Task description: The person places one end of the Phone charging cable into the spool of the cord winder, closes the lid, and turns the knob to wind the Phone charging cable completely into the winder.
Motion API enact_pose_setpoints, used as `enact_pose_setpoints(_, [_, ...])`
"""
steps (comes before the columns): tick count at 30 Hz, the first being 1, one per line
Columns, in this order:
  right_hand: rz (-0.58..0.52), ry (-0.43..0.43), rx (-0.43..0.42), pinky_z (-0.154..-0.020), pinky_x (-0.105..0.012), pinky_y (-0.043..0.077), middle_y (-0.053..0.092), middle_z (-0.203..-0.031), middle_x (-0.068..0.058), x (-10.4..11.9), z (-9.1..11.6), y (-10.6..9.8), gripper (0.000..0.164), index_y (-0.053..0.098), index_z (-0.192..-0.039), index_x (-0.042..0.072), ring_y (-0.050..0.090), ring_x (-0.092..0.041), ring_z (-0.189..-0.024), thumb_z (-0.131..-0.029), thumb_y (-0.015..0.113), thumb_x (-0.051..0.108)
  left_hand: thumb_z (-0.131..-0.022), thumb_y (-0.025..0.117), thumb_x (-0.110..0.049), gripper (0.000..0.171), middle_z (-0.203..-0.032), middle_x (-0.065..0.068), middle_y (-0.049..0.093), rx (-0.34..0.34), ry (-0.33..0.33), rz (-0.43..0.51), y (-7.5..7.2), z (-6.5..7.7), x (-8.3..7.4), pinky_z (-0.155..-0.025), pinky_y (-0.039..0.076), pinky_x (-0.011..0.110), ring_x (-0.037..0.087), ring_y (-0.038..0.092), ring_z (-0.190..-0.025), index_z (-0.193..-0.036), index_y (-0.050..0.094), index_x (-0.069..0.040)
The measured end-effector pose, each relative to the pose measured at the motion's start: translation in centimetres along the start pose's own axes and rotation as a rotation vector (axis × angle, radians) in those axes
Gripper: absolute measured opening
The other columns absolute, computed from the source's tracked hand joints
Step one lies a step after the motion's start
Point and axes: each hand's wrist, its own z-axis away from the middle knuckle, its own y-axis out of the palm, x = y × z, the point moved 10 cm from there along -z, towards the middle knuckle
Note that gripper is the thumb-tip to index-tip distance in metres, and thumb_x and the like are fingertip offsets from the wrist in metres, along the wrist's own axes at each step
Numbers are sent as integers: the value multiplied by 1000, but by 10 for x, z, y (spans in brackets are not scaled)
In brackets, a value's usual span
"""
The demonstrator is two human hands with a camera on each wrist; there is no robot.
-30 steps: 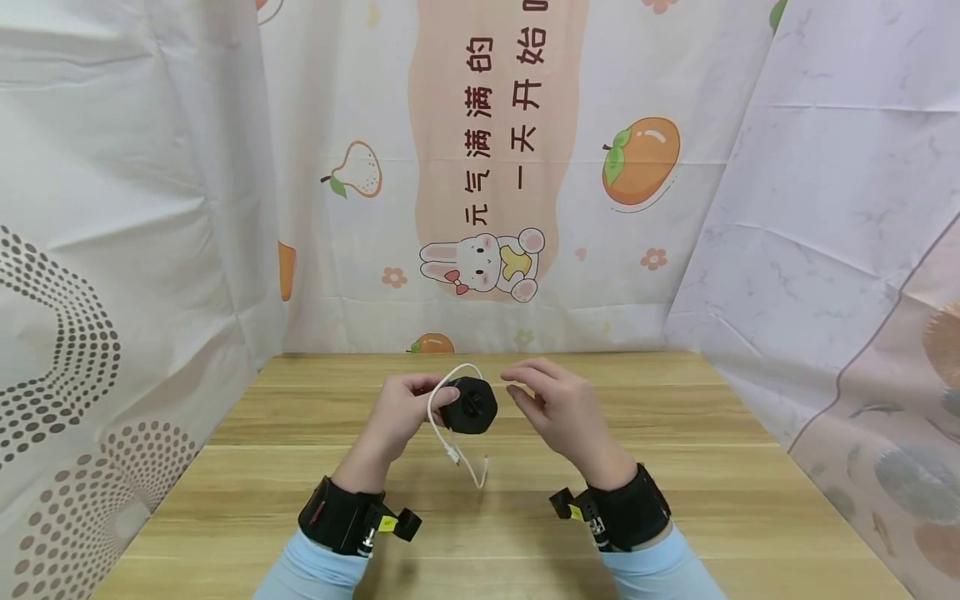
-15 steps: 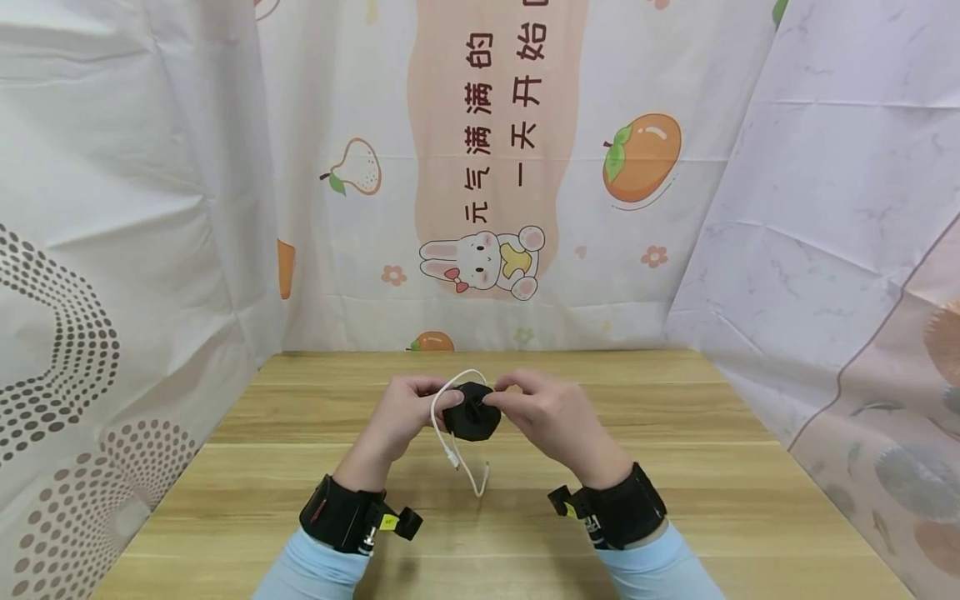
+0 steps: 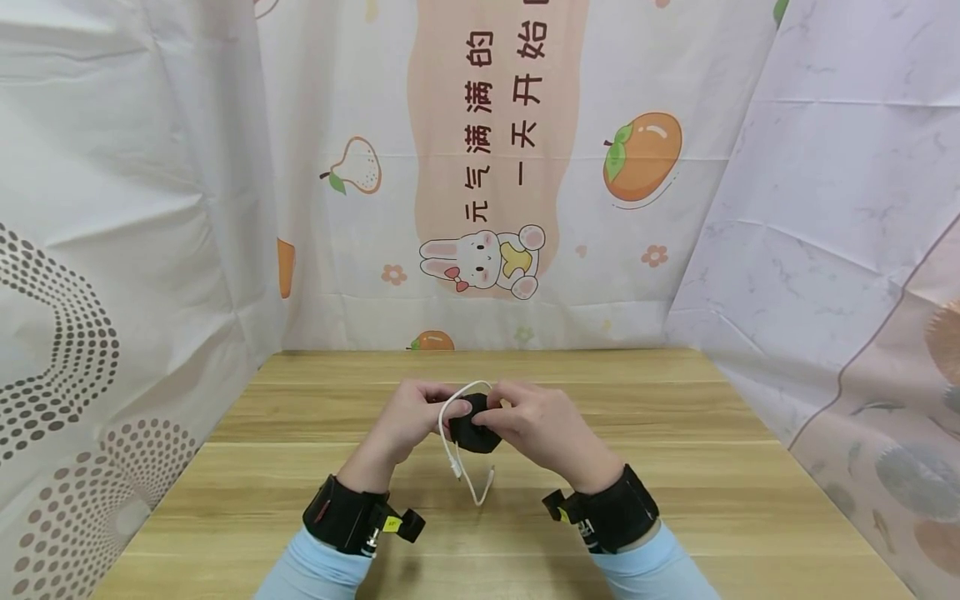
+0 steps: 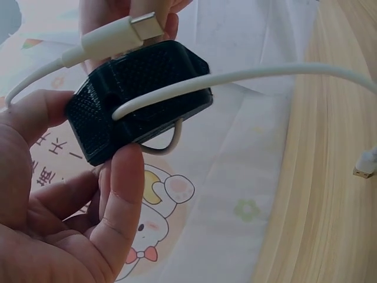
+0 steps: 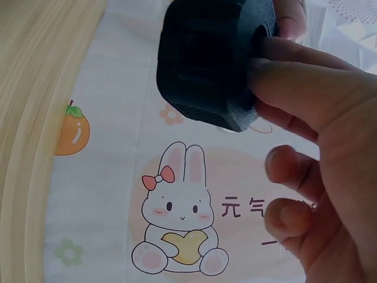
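A black, many-sided cable winder (image 3: 472,437) is held up above the table, a white USB cable (image 4: 235,76) running out of its holes. My left hand (image 3: 405,421) pinches one edge of it between thumb and fingers. From the other side, my right hand (image 3: 543,423) has thumb and forefinger pinched at the middle of its face; the fingertips partly hide that spot. The right wrist view shows the winder's dark side (image 5: 200,59) with those fingertips at an opening. One metal-tipped plug (image 4: 115,41) crosses above the winder in the left wrist view; another plug (image 4: 366,163) hangs lower.
A wooden table (image 3: 300,500) lies beneath both hands. Behind it hangs a printed cloth (image 3: 337,250) with a rabbit and fruit, and more cloths (image 3: 150,250) enclose the sides. Each wrist wears a black camera band (image 3: 341,514).
My right hand has come in from the right and its fingertips now pinch the winder's face. Both hands, winder and cable have lowered slightly toward me.
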Motion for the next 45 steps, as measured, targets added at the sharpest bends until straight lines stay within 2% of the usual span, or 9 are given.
enact_pose_setpoints(10, [20,83,34,-54,-21,47,60,-89,11,-8,2,2,18,83,-98,30,55,-4,-68,-82,88,25,-90,76,-13,28,-93,15,75,29,7,-5,1,0,-1,-66,61,40,20,70,-69,-111,75,7])
enact_pose_setpoints(18, [44,119,-25,-50,-20,44,57,-79,12,-12,2,-3,20,83,-92,26,52,-2,-62,-75,92,31,-91,75,-12,31,-97,17,75,46,27,28,2,1,-5,-73,60,49,22,73,-75,-114,72,9])
enact_pose_setpoints(24, [43,140,-104,-48,-19,43,58,-74,10,-13,2,-8,18,82,-85,21,52,-2,-58,-74,93,30,-91,75,-10,33,-97,17,75,42,40,61,3,1,-7,-69,61,39,21,73,-76,-116,71,11])
enact_pose_setpoints(28, [50,161,-142,-49,-21,46,59,-72,8,-14,3,-10,18,80,-81,18,54,-5,-58,-75,92,29,-91,75,-9,33,-97,17,74,32,48,83,2,2,-10,-71,62,43,21,72,-75,-115,70,13])
enact_pose_setpoints(31, [53,183,-155,-48,-23,46,58,-72,8,-15,4,-10,18,78,-78,17,55,-6,-58,-77,91,30,-90,76,-9,34,-99,18,73,29,53,92,2,3,-13,-71,62,43,21,72,-77,-116,70,12])
enact_pose_setpoints(35, [42,210,-166,-47,-22,43,55,-70,9,-18,5,-8,18,76,-75,18,52,-4,-56,-79,89,29,-90,76,-9,35,-102,19,73,29,65,105,3,2,-14,-68,61,34,22,72,-80,-118,69,11])
enact_pose_setpoints(41, [14,250,-185,-46,-19,36,46,-64,10,-20,7,-6,19,73,-74,17,44,-2,-53,-79,89,25,-91,77,-8,33,-101,19,73,3,101,75,3,3,-17,-67,61,35,25,72,-81,-117,70,11])
enact_pose_setpoints(45, [18,268,-179,-46,-18,34,46,-63,10,-19,8,-3,19,71,-73,16,42,-1,-53,-82,86,22,-90,78,-9,33,-100,19,73,-20,122,53,3,5,-19,-66,61,35,25,72,-82,-117,71,9])
